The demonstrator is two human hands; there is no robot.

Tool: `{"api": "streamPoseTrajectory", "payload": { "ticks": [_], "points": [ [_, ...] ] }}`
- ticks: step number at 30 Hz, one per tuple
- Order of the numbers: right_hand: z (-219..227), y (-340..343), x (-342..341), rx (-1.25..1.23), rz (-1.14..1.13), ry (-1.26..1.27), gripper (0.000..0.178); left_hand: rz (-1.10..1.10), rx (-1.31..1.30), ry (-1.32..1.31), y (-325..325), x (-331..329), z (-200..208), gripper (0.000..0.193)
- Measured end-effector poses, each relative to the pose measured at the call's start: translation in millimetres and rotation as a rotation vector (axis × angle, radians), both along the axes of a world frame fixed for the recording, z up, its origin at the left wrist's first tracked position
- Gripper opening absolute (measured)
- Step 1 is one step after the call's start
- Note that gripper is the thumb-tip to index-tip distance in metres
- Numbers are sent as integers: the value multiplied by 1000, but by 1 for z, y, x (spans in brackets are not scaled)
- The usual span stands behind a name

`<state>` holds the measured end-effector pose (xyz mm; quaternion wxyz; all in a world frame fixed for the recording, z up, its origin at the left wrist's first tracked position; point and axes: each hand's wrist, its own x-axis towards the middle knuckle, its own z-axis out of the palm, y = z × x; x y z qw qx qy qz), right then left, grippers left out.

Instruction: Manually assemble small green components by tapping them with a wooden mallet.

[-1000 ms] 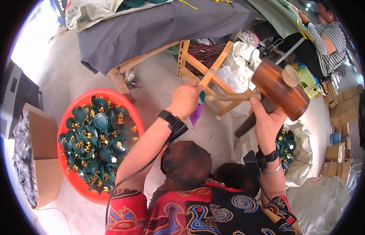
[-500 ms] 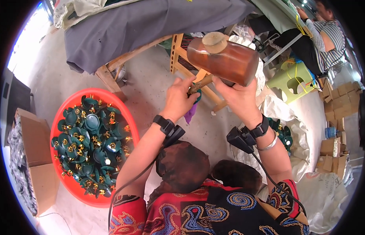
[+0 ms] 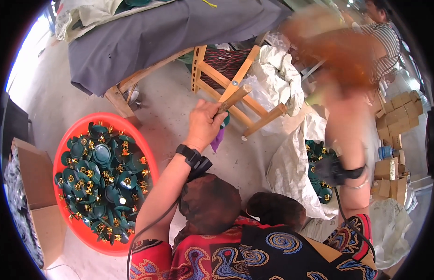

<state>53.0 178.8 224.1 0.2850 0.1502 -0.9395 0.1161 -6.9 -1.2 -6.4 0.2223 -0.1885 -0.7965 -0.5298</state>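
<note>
My left hand (image 3: 204, 122) is closed round a short wooden stick (image 3: 236, 97), whose bare upper end points up and to the right. Below that fist, partly hidden by it, shows a bit of a green piece (image 3: 225, 119) with something purple (image 3: 217, 140) hanging under it. Out at the upper right, my right hand (image 3: 344, 105) is smeared by motion. It grips a mallet with a thick amber-brown cylindrical head (image 3: 343, 56), raised well away from the stick; the mallet's handle is hidden.
At left stands a red tub (image 3: 77, 233) full of green pieces with gold-coloured fittings. An open white sack (image 3: 289, 175) holds similar pieces. Ahead are a wooden frame (image 3: 212, 77) and a grey-draped table (image 3: 156, 39). Someone in a striped top (image 3: 387, 39) sits far right.
My right hand has swung the mallet up and to the right, away from the stick. The left hand keeps its hold, its fingers now wrapped closer round the stick.
</note>
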Motion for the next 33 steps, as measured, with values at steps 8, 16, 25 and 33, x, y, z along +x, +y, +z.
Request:
{"api": "streamPoseTrajectory", "payload": {
  "ticks": [8,16,25,33],
  "points": [
    [-40,-11,-27,-494,246,-274,33,16,-67,30,-8,0,-2,17],
    [-83,-36,-33,-506,192,-277,26,-30,-168,6,-5,-3,3,24],
    [-80,13,97,-487,313,-29,33,-466,33,-408,29,-25,62,49],
    [-115,24,122,-360,529,35,55,-506,282,-405,-8,-20,94,51]
  ]
}}
